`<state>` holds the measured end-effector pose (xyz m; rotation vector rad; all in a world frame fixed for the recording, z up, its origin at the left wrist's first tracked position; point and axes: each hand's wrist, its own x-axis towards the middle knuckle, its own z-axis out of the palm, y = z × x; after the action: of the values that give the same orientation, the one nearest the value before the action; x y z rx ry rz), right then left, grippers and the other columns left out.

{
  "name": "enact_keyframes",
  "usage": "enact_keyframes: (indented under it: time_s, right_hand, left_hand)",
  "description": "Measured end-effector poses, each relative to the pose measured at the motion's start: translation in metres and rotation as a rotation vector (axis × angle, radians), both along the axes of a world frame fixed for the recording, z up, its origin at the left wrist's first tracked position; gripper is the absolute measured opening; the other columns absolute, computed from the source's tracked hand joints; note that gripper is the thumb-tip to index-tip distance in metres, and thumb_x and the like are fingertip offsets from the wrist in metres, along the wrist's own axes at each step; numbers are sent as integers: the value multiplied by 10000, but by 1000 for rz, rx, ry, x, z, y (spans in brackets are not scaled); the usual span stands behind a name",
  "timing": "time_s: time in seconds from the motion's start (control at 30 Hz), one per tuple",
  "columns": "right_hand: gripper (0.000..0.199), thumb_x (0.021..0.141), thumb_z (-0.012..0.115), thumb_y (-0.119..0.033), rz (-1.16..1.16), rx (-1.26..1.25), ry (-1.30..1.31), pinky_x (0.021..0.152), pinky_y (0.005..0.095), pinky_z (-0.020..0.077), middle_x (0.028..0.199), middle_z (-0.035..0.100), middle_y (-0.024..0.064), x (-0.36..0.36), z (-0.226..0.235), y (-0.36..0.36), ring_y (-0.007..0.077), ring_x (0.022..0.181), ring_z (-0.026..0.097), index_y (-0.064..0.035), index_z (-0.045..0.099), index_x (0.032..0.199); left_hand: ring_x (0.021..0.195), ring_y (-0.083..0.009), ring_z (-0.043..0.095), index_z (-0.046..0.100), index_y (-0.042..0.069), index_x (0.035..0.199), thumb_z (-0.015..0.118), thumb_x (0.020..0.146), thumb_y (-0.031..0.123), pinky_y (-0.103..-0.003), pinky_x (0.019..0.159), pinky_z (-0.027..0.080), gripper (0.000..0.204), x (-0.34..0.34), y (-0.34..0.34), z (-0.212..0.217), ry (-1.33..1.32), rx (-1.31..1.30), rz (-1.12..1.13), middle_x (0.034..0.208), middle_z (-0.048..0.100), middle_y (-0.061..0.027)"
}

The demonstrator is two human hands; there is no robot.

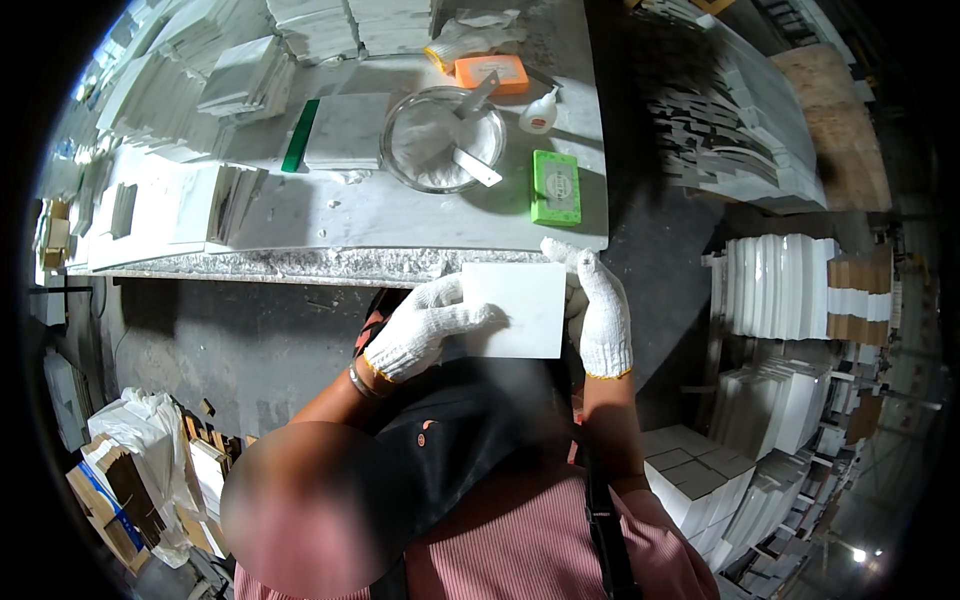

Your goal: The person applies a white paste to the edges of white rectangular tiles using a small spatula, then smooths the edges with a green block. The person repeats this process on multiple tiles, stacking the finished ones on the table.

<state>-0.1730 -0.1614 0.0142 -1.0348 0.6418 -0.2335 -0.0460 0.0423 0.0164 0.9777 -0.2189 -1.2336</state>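
Tile [525,325]: off the table, in front of its near edge, face up to the head cam, close to the torso. Roughly square, so no clear long axis; sides run near upright in view.

Left hand [420,328] has it by the left edge: thumb flat across the face, pointing right, other fingers going behind. Pinch looks closed on the tile; fingertips at the back hidden.

Right hand [605,310] sits right at the right edge, fingers pointing away from the body, half curled, tips by the far right corner. Part of it goes behind the tile; can't tell if it grips or just touches. So tile lies between the hands, left overlapping it more.

Beyond, on the table [370,225]: green block [556,188] nearest the right hand, then bowl [389,152] of white stuff, bottle [538,114], orange block [492,75].
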Motion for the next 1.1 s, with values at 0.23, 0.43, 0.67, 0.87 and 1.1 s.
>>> enact_keyframes:
  time_s: [0.23, 0.43, 0.67, 0.87, 1.1]
  right_hand:
    - [385, 1015, 549, -291, -11, -73, -27, 881, 270, 476, 1094, 704, 95, 3, 1, 11, 133, 975, 631, 37, 679, 1170]
    - [299, 988, 612, -223, 44, -122, 62, 791, 250, 492, 990, 696, 36, -4, 7, 22, 98, 923, 629, 33, 680, 1127]
    - [347, 978, 561, -160, 256, -137, 189, 607, 231, 488, 993, 720, 154, -28, 22, 20, 174, 793, 700, 57, 594, 1247]
    - [417, 977, 590, -268, 138, -124, 1, 613, 232, 490, 948, 718, 131, -16, 15, 32, 149, 757, 684, 51, 574, 1245]
    - [312, 974, 629, -252, 45, -74, 24, 595, 239, 466, 843, 680, 55, 1, -8, 40, 95, 680, 615, 30, 654, 1106]
  left_hand:
    - [983, -171, 649, 627, -48, 1173, 684, 916, 151, -304, 901, 498, 330, -2, 0, -4, 77, 16, 15, 1057, 703, -98]
    - [978, -181, 661, 594, -14, 1238, 679, 903, 113, -298, 862, 528, 369, 5, 3, -10, 152, 52, 115, 1072, 689, -103]
    - [917, -129, 646, 612, 25, 1185, 672, 937, 178, -240, 737, 510, 298, 8, 6, -17, 202, 87, 252, 1061, 684, -61]
    - [807, -54, 621, 615, 78, 1152, 680, 937, 215, -175, 628, 469, 263, 6, -2, -17, 308, -14, 291, 1036, 677, -1]
    - [905, -77, 633, 546, 103, 1283, 657, 937, 185, -242, 756, 542, 373, 2, 2, -20, 389, -79, 254, 1109, 636, 31]
